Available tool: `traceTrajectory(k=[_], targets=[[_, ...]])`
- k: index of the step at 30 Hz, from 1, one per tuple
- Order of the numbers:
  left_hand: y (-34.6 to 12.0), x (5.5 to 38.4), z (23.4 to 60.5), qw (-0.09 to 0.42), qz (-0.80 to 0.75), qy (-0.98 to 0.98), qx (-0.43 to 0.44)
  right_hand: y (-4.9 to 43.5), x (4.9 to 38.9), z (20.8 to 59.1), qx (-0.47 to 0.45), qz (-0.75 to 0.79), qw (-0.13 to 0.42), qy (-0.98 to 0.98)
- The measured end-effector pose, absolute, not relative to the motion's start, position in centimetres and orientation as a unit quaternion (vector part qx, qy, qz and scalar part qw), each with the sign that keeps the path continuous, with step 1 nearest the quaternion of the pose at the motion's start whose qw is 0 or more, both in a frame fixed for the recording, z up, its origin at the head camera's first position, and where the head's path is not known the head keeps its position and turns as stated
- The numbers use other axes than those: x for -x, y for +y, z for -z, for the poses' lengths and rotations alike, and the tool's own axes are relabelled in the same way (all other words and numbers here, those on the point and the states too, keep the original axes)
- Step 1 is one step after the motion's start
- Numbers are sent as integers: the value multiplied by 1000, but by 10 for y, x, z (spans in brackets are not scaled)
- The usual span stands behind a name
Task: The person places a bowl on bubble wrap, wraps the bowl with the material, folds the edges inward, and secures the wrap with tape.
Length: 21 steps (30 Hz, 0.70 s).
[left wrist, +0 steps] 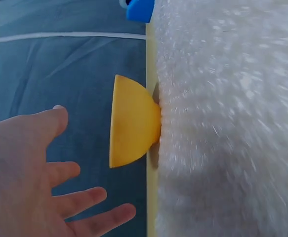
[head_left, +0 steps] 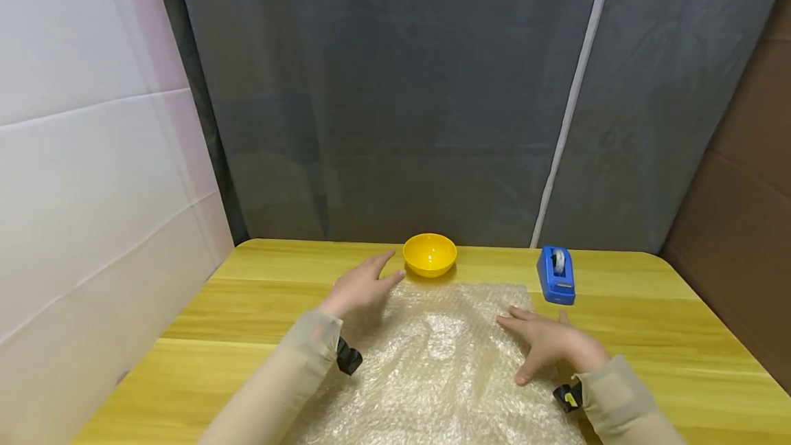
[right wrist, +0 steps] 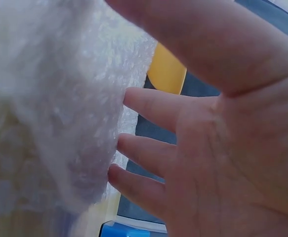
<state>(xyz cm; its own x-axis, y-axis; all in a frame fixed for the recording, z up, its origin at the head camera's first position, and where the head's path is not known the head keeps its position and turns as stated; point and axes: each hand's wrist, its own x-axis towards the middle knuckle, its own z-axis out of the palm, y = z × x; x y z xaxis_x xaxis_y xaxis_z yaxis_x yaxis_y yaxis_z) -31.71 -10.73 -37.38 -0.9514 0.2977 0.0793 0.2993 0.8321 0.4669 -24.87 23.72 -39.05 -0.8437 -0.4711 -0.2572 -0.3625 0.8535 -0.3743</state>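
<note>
Our table [head_left: 667, 342] holds bubble wrap [head_left: 445, 369]. We spread our left hand [head_left: 360, 287] near the yellow bowl [head_left: 430, 254], our right hand [head_left: 548, 340] at the wrap's edge.

I am facing a yellow wood-grain table [head_left: 204, 325] bearing clear plastic bubble wrap [head_left: 441, 356], a round yellow bowl [head_left: 430, 257] and a blue tape dispenser [head_left: 556, 281].

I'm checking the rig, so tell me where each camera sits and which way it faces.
Head: on the head, facing forward and down at bowl, wrap and dispenser; left fingers, right fingers and sleeves show.
Left wrist: on that wrist, facing the bowl's side and wrap; left fingers show.
Right wrist: on that wrist, facing wrap and part of the bowl; right fingers show close up.
Both wrist views share bowl and wrap.
</note>
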Motion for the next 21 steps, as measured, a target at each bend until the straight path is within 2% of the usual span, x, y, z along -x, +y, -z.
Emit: traceTrajectory(k=[7, 14, 21], targets=[[-92, 344, 378, 2, 320, -934, 158, 236, 248, 390, 211, 158, 171, 949], [-80, 365, 384, -42, 444, -890, 98, 235, 249, 390, 212, 148, 166, 952], [-67, 377, 393, -54, 519, -851, 55, 236, 250, 391, 207, 146, 167, 953]])
